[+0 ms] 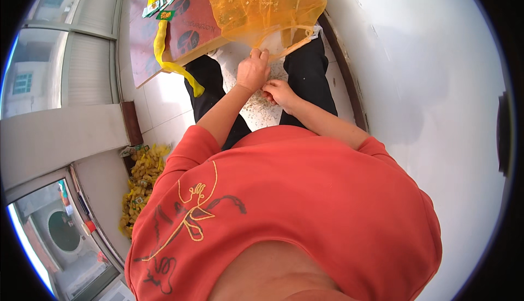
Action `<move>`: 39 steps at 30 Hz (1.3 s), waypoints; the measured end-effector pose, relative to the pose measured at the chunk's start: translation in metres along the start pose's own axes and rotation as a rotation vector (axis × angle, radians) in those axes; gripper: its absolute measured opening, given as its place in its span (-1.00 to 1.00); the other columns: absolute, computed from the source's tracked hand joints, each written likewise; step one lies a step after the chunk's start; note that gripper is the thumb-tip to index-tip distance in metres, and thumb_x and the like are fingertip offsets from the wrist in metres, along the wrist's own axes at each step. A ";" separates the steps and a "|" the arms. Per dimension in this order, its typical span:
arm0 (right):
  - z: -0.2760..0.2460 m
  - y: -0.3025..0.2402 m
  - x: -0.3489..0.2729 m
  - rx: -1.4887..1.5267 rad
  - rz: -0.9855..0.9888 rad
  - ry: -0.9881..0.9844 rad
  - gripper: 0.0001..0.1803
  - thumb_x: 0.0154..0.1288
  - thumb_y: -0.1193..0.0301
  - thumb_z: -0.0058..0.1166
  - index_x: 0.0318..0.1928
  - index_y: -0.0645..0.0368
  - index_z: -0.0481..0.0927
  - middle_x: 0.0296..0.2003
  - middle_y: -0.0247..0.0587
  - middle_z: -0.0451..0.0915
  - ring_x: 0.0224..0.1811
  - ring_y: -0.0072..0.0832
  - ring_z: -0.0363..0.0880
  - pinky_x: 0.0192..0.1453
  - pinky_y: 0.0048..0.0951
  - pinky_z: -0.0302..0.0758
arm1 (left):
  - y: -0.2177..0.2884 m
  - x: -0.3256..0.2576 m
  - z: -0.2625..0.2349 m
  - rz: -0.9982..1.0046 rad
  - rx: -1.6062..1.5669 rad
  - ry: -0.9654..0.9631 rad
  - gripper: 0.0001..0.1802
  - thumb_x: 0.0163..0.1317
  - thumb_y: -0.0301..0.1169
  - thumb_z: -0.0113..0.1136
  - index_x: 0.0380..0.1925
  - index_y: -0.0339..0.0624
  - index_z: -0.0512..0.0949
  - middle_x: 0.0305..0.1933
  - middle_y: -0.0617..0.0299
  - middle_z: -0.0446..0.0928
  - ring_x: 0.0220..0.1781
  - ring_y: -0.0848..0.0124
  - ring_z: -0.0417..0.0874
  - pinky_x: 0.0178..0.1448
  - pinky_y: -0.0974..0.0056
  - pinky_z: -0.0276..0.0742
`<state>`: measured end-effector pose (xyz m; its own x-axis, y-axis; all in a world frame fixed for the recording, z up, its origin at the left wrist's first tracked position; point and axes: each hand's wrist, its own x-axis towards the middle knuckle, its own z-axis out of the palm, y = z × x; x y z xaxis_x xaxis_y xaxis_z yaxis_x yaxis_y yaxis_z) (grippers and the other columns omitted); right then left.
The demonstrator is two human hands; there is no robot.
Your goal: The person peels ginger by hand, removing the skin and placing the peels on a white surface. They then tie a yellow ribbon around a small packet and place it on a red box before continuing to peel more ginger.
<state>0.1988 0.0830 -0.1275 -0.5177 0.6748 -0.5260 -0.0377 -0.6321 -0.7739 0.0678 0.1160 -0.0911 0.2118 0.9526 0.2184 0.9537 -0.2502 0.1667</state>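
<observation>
Left hand pinches translucent orange mesh bag | right hand curled, contents unclear

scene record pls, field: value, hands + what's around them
left hand: closed on the lower edge of the orange mesh bag
right hand: fingers pinched together just below the left hand, contents too small to tell
bag: translucent, small bits inside, partly lying on a reddish-brown board
floor: white tiles, fine debris between the person's legs
yellow strap: hangs over the board's edge
yellow pile: loose pieces on the floor at the person's left
</observation>
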 end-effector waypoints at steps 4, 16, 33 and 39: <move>-0.003 -0.001 -0.005 -0.033 -0.019 -0.006 -0.82 0.33 0.32 0.02 -0.32 0.18 0.51 -0.51 -0.35 0.52 -0.57 -0.67 0.39 -0.54 -0.61 0.30 | -0.018 0.010 0.034 0.004 0.095 -0.117 -0.82 0.03 -0.37 0.14 -0.32 -0.09 0.47 -0.36 0.05 0.49 -0.41 0.07 0.62 -0.41 0.07 0.55; -0.009 -0.037 -0.008 0.004 -0.403 0.126 -0.85 0.35 0.42 -0.04 -0.33 0.25 0.50 -0.60 -0.38 0.44 -0.64 -0.68 0.33 -0.54 -0.63 0.24 | 0.019 -0.014 -0.053 -0.381 -1.132 0.028 -0.89 0.15 -0.50 0.15 -0.48 -0.27 0.44 -0.49 0.21 0.53 -0.51 0.47 0.58 -0.44 0.36 0.48; 0.027 -0.193 -0.012 -0.463 -0.907 0.074 -0.78 0.35 0.37 -0.10 -0.14 0.24 0.52 -0.26 -0.10 0.57 -0.17 -0.36 0.54 -0.04 -0.37 0.44 | 0.029 -0.035 -0.215 -0.119 -1.662 0.192 -0.94 0.22 -0.56 0.11 -0.40 -0.25 0.42 -0.49 0.23 0.54 -0.58 0.63 0.46 -0.48 0.55 0.35; 0.015 -0.214 0.046 -1.072 -1.220 0.381 -0.77 0.35 0.41 -0.18 -0.13 0.25 0.50 -0.22 0.02 0.57 -0.17 -0.16 0.56 -0.01 -0.27 0.44 | 0.045 -0.027 -0.217 0.002 -1.671 -0.115 -0.93 0.22 -0.56 0.10 -0.42 -0.21 0.43 -0.52 0.37 0.49 -0.55 0.71 0.37 -0.48 0.55 0.28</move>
<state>0.1708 0.2433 0.0189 -0.3973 0.6919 0.6028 0.4114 0.7215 -0.5570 0.0589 0.0410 0.1195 0.2986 0.9399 0.1659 -0.2905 -0.0761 0.9539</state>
